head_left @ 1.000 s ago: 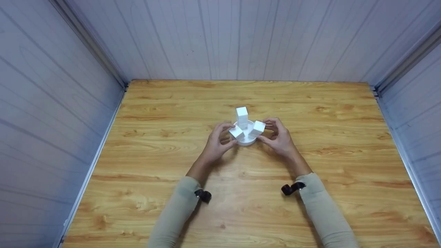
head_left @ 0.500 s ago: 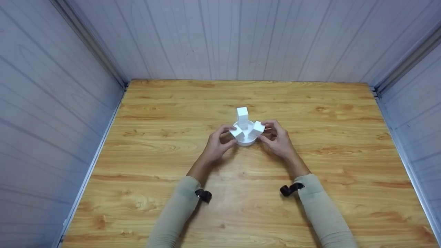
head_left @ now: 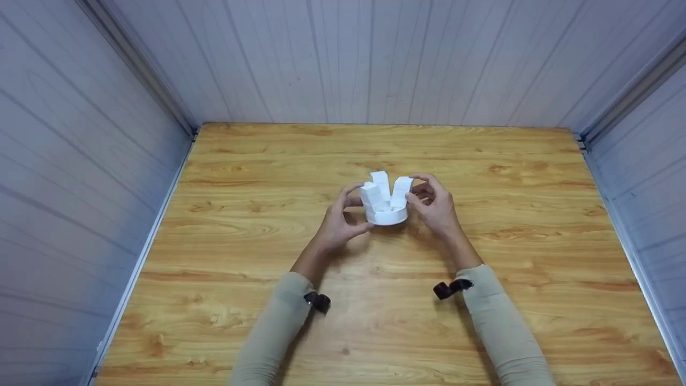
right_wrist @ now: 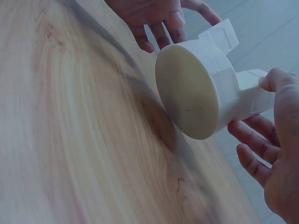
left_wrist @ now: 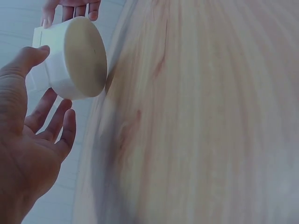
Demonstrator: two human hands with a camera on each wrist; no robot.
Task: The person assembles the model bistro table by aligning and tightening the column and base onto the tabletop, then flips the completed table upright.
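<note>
Head view: round white holder with three white boxes standing in it sits over the middle of the table, slightly nearer the far edge. Left hand and right hand grip it from either side, thumbs and fingertips curled on the boxes and rim.

Left wrist view: holder is off the wood and tipped, flat base facing the camera. Left thumb on its wall, other fingers loose just beneath.

Right wrist view: same tilt, base showing; right thumb presses a box, fingers spread below.

Judgement: keep both grips level and squeeze evenly, or the loose boxes could slide out.
</note>
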